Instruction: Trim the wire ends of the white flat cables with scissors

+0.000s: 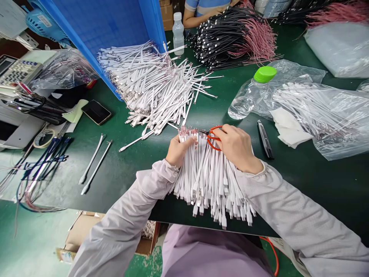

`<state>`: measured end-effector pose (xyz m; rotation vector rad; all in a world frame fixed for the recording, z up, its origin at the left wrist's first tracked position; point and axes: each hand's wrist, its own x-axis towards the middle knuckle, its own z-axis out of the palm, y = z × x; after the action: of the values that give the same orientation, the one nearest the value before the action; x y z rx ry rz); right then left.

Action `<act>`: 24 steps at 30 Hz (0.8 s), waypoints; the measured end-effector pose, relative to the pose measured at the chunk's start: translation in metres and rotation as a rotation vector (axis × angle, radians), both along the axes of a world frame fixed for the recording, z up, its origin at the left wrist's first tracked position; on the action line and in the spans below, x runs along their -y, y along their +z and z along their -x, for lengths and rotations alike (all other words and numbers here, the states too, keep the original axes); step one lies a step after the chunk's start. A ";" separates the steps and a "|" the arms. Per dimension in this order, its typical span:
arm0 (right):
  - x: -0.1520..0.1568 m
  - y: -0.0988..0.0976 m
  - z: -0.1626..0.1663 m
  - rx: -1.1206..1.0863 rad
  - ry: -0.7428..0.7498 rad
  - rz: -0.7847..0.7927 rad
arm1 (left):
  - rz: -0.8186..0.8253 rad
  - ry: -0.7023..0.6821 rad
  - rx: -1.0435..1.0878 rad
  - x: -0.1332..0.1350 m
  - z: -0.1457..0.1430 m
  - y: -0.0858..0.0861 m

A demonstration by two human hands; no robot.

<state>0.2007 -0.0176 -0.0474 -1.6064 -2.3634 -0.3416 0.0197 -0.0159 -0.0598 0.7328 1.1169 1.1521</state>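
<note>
— Green desk [317, 184], crowded from end to end. What are the hands doing at its near edge?

— Left hand [178, 151] has its fingers [188, 141] curled over the far end of a bundle of white cables [211, 181], gripping it. Right hand [236, 148] has its fingers closed through the loops of red-handled scissors [213, 139]. The blades point left at the bare pinkish wire ends on top of the bundle.

— And where does the bundle lie?

— Flat on the desk between both sleeves, with the plug ends fanned toward the person and some hanging past the desk's edge.

— What's around it?

— A black utility knife [265, 139] lies just right of the right hand, and two loose white cables [93, 165] lie well off to the left. Beyond the hands, a big heap of white cables [155, 88] sits at the mouth of a tipped blue crate [115, 27]. A clear bottle [245, 100] with a green cap lies on its side against a plastic bag [323, 111] of more cables. Farthest back is a heap of black and pink cables [230, 38], by another person's arm.
</note>
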 end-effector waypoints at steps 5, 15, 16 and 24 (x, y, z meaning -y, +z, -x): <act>-0.001 -0.002 0.001 -0.236 -0.038 0.017 | -0.014 -0.001 -0.022 -0.001 0.000 -0.002; 0.027 0.025 0.031 -1.378 0.150 1.260 | -0.081 0.001 -0.042 -0.001 0.001 -0.002; 0.028 0.023 0.032 -1.404 0.116 1.274 | -0.078 -0.004 -0.037 -0.001 0.001 -0.002; 0.027 0.014 0.033 -1.437 0.040 1.235 | -0.067 -0.003 -0.017 0.000 0.000 -0.002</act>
<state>0.1675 -0.0442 -0.0329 -1.2043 -1.2446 1.8835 0.0194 -0.0154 -0.0615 0.7970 1.0954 1.1871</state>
